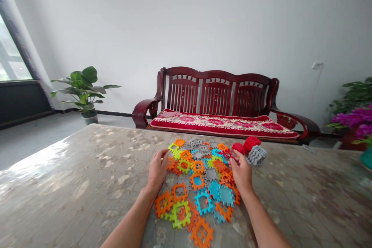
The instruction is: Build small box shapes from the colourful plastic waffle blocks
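Orange, lime, blue & grey plastic pcs (198,167) w/ notched edges lie in a loose heap mid-counter (101,186), running from near the far edge down toward the near side; some flat, some overlapping, many w/ cut-out centres. L hand (157,168) is at the heap's left side, partly open, fingers loosely bent, tips by a lime pc (174,148) toward the far edge; nothing shows in its grip. R hand (240,167) is at the heap's right side, half open, thumb & fingers bent inward next to a red pc (223,154); can't tell if it's pinched or just beside the tips. Just past R hand, twd the counter's far edge, sit red stacks (252,144) & a grey stack (257,155), close together. Small grey pc (308,148) lies apart, near the far edge, well to the right. Beyond the far edge: dark-red wooden bench (188,95) w/ a red floral cushion (216,123). Potted plant (87,85) on the floor past the far-left corner; purple flowers (356,121) off the right end.
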`<state>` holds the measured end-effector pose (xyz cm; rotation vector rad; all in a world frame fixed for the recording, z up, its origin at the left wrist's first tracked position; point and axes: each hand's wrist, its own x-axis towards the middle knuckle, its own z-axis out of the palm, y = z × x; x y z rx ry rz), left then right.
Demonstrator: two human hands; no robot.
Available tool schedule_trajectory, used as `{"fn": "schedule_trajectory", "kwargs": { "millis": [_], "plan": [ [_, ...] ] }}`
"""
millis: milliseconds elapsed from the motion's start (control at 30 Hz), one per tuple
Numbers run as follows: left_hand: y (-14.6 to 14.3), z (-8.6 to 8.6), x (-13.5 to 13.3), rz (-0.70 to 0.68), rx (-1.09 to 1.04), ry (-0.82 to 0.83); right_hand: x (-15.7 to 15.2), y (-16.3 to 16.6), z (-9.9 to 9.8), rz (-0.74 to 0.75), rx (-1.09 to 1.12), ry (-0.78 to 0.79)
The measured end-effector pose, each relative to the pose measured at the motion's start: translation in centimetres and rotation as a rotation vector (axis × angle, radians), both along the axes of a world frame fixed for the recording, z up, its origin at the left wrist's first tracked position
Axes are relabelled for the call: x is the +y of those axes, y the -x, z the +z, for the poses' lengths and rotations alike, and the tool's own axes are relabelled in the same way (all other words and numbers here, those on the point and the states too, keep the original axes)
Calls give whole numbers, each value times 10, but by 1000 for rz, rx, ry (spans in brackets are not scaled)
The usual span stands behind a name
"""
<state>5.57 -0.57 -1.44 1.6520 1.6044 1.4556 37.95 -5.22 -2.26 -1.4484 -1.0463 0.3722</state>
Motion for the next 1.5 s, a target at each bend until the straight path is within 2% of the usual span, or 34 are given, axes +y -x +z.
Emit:
{"fn": "schedule_trajectory", "kwargs": {
  "millis": [267,633,833,1067,1167,1367,1500],
  "plan": [
    [1,1,-1,-12,51,51,-3,-7,1,-47,-40,8],
    [3,-3,3,-32,109,59,-5,-16,-6,-25,-182,96],
    [5,-8,6,-48,146,77,-11,-18,-3,-70,-265,149],
    [6,-10,8,-52,129,67,-20,-16,6,-133,-272,109],
    [5,-10,8,-46,116,62,-21,-18,10,-174,-204,88],
    [4,-8,7,-54,127,67,-9,-31,12,-217,167,-29],
    [4,-7,7,-52,152,73,6,-40,14,-267,219,-38]
  ]
}}
